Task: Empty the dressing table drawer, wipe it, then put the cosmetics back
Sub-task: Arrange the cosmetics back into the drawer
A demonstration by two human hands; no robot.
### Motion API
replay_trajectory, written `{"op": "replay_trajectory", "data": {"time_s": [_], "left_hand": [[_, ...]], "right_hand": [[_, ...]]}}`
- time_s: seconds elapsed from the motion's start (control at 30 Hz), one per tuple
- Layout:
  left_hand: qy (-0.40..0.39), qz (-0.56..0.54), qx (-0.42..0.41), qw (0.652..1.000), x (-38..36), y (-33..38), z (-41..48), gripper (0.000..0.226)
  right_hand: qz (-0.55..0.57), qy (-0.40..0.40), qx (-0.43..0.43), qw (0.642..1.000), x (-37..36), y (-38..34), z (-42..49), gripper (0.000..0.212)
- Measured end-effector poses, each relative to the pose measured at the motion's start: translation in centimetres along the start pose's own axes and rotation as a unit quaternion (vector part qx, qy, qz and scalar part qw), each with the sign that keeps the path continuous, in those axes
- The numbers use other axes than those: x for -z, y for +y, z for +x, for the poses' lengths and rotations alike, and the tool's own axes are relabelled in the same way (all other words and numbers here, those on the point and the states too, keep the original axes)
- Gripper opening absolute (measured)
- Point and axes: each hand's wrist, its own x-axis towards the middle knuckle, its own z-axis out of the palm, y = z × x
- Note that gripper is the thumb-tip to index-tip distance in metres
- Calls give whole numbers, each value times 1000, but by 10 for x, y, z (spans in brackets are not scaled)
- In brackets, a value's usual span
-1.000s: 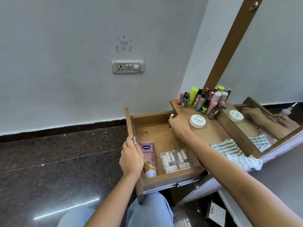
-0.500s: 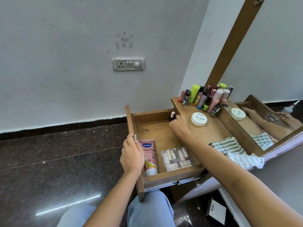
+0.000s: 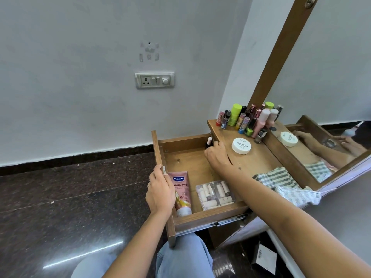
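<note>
Gripping the drawer (image 3: 186,141) front, the left hand (image 3: 160,191) steadies it while the right hand (image 3: 217,157) pinches a small bottle (image 3: 209,141) upright in the back corner. Restocking appears underway; next, release it, then fetch another from the tabletop (image 3: 259,159).

Wood drawer (image 3: 186,161) pulled open — pink Vaseline tube (image 3: 181,192) flat, clear lipstick box (image 3: 215,194) beside.

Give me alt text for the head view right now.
A wooden drawer stands pulled open; the left hand grips its front panel while the right hand reaches to a small bottle in the far corner. Inside lie a pink lotion tube and a clear case of small tubes.
</note>
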Motion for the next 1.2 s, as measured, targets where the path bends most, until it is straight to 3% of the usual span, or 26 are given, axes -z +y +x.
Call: {"op": "replay_trajectory", "data": {"time_s": [0.23,0.4,0.5,0.57,0.67,0.8,1.0,1.2], "left_hand": [[2,-5,-6,1000,0,1,-1,36],[-1,-12,-6,1000,0,0,0,36],[-1,-8,-6,1000,0,0,-1,36],[1,-7,-7,1000,0,0,-1,36],[-2,-8,-3,1000,0,1,-1,37],[-3,-2,-3,1000,2,3,-2,37],[-6,0,-2,1000,3,3,-1,37],[-6,1,0,1000,2,2,0,38]], "right_hand": [[119,22,-39,992,26,21,-3,26],[238,129,-202,941,53,101,2,18],[269,175,-251,913,48,136,3,18],[320,176,-218,905,49,130,1,20],[389,114,-92,910,45,83,-6,24],[307,-14,25,951,19,14,-3,34],[200,-33,52,978,-21,-26,3,34],[187,-26,33,981,-36,-34,4,38]]}}
